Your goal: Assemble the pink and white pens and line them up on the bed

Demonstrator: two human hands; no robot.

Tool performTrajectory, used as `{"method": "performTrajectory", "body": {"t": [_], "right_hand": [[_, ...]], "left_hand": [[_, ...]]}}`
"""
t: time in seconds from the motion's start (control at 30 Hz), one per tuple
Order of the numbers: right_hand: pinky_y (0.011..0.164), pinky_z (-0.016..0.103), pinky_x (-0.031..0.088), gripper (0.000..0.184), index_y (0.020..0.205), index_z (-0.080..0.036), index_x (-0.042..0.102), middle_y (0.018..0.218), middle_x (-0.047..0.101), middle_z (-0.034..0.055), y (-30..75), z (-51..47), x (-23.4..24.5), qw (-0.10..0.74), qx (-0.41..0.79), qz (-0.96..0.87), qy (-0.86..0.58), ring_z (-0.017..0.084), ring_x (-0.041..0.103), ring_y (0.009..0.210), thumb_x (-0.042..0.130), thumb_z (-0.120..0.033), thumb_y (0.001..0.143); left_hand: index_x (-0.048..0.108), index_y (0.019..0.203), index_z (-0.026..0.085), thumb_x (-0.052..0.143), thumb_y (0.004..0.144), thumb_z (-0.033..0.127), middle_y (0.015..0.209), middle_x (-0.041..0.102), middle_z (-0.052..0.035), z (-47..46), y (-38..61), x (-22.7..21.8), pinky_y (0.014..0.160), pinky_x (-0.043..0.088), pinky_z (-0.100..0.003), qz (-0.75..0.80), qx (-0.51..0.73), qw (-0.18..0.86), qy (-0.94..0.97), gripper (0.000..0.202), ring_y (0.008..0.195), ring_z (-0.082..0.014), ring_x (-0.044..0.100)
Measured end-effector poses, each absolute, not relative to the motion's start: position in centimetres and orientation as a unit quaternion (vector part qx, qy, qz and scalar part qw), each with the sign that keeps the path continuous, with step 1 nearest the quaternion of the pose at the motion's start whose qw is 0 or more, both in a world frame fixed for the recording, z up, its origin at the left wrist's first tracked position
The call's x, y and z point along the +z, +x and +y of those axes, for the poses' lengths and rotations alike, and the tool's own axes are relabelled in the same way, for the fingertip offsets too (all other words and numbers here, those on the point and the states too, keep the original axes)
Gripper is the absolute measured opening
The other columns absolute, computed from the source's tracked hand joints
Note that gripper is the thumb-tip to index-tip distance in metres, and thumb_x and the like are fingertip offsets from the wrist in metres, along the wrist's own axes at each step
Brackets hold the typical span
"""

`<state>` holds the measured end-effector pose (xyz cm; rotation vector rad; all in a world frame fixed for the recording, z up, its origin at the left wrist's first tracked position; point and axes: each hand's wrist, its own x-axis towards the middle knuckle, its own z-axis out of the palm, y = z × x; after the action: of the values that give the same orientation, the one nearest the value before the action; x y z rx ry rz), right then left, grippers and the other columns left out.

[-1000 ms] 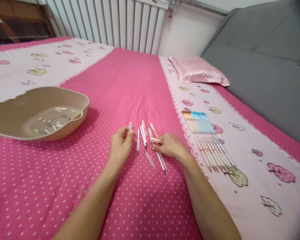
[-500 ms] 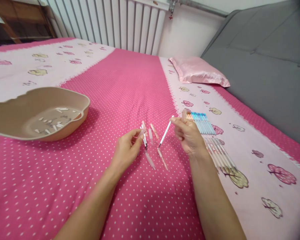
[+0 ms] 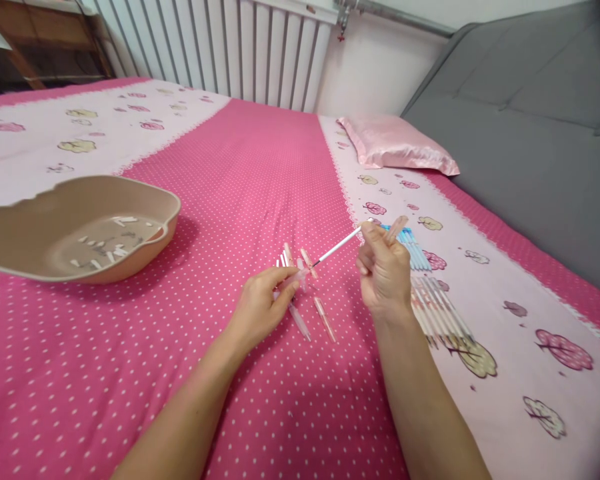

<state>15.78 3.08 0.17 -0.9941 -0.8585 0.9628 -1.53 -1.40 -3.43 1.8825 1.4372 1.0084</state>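
Observation:
Between its thumb and fingers, my left hand pinches a translucent pink pen part. My right hand grips a white pen refill near its upper end, and its dark tip points down-left to the end of that pen part. Whether the two touch is unclear. A clear pinkish pen cap also sticks up from my right hand. Below the hands lie a frosted pen barrel and a patterned barrel. Several more caps and white refills, including a pink cap, lie just beyond my left fingers, partly hidden.
A beige basin with small white pieces inside stands at the left. To the right lie a row of blue-topped pens and a row of pale pens. A pink pillow rests near the grey headboard.
The refill has swung from steep to a flatter slant, its tip now by the left hand's pen part. My left hand has moved slightly right and down; my right hand has turned, showing the cap.

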Motion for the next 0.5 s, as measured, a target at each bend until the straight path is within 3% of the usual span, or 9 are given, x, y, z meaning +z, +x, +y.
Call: {"method": "performTrajectory", "body": {"t": [0.5], "right_hand": [[0.039,0.023,0.016,0.029,0.078,-0.019,0.059,0.051,0.028,-0.0111,14.83,2.71,0.28,0.657,0.440,-0.417,-0.448,0.005,0.020,0.042,0.073,-0.040,0.065]], "left_hand": [[0.066,0.099,0.019,0.046,0.088,0.036,0.086,0.070,-0.0047,-1.32,-1.48,-3.29,0.068,0.043,-0.027,0.542,0.348,0.308,0.700,0.030,0.074,-0.0177,0.062]]}}
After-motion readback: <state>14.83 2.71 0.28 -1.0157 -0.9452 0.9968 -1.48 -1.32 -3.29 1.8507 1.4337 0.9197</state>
